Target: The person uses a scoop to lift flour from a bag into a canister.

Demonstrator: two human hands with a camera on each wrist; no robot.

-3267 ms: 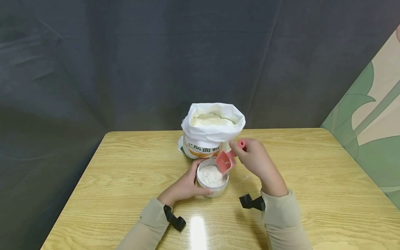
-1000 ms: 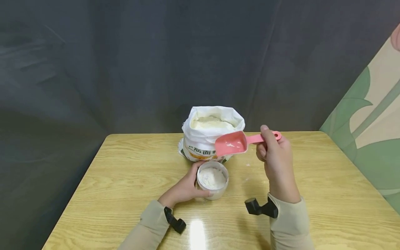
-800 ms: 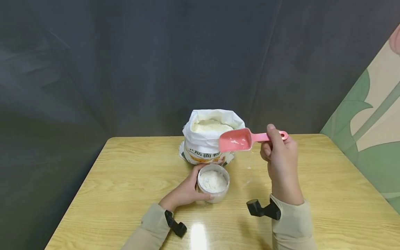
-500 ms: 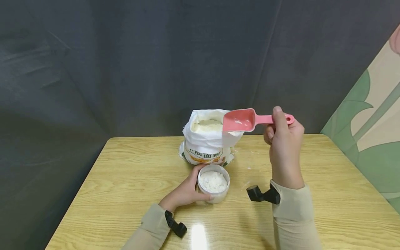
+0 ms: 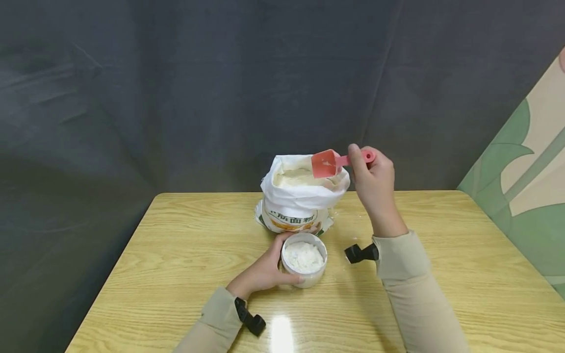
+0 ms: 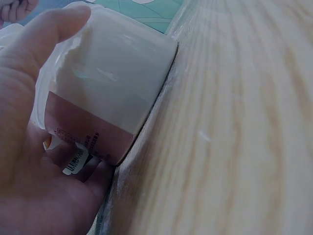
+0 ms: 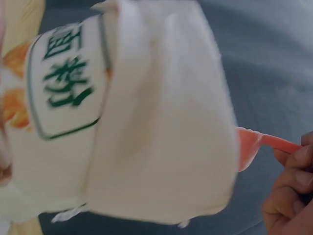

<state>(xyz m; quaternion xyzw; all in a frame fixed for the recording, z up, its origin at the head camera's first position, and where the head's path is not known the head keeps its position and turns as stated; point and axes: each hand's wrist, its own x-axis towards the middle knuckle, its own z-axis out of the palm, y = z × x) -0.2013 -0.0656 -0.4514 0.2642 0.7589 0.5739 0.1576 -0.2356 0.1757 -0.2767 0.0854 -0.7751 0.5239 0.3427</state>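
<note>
A pink scoop [image 5: 324, 164] with white residue inside is held by its handle in my right hand [image 5: 374, 184], over the right side of the flour bag's open mouth. The white flour bag [image 5: 304, 196] stands upright with its top folded outward and pale flour [image 5: 300, 177] inside. In the right wrist view the bag hides part of the scoop [image 7: 249, 147]. My left hand [image 5: 267, 267] grips a clear round jar [image 5: 311, 280] in front of the bag, thumb on the near side. White flour [image 5: 303, 257] fills much of the jar. The left wrist view shows the jar's reddish label [image 6: 88, 127].
The wooden table [image 5: 176, 255] carries small specks of flour [image 5: 355, 239] to the right of the bag. A dark curtain [image 5: 220, 98] hangs behind the table's far edge. A painted wall [image 5: 529, 186] is on the right.
My right hand has lifted the scoop from the jar, first to the right and up, then left over the bag's mouth. The left hand keeps its grip on the jar.
</note>
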